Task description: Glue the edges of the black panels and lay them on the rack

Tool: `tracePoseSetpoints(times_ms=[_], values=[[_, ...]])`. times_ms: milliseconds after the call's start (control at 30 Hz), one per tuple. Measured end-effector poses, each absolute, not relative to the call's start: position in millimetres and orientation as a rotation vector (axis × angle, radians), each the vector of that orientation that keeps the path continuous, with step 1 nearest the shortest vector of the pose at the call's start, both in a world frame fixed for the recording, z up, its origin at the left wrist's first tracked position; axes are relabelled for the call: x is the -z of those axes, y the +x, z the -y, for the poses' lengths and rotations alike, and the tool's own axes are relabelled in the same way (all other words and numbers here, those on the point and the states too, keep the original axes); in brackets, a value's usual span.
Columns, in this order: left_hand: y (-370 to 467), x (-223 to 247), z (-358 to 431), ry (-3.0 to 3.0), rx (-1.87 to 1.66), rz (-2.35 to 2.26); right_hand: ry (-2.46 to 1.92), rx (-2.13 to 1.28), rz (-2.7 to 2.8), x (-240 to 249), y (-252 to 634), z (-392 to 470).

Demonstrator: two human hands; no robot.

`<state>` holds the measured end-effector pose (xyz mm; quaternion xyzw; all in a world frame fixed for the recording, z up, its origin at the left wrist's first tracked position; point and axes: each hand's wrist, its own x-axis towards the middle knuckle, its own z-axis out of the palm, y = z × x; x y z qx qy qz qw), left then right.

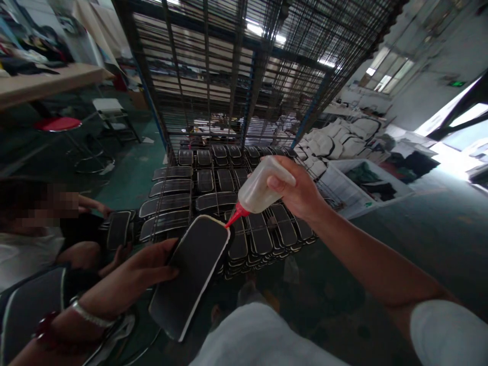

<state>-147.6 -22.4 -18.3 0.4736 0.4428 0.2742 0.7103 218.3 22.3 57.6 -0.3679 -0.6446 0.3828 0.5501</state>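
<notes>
The right hand (295,185), wrapped round the bottle (257,188), should squeeze evenly along the panel's edge while the left hand (147,267) grips the panel (190,272) steady.

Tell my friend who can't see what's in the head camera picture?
The right hand tips a bottle, its red nozzle at the white edge of a dark panel in the left hand. Similar panels lie beyond.

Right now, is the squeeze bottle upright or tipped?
Tipped: the bottle slants down, its red nozzle at the dark panel's edge.
</notes>
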Motion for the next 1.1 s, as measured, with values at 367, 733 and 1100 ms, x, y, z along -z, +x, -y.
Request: tracePoseSetpoints(times_ms=[367, 733, 1100], values=[[-142, 18, 25, 1.028, -0.641, -0.969, -0.923, -0.861, 1.308, -50, 206, -20], [-129, 18, 24, 0.798, -0.734, -0.91, -0.929, -0.912, 1.109, -32, 201, -17], [-123, 22, 20, 0.769, -0.785, -0.885, -0.962, -0.974, 1.114, -16, 190, 5]])
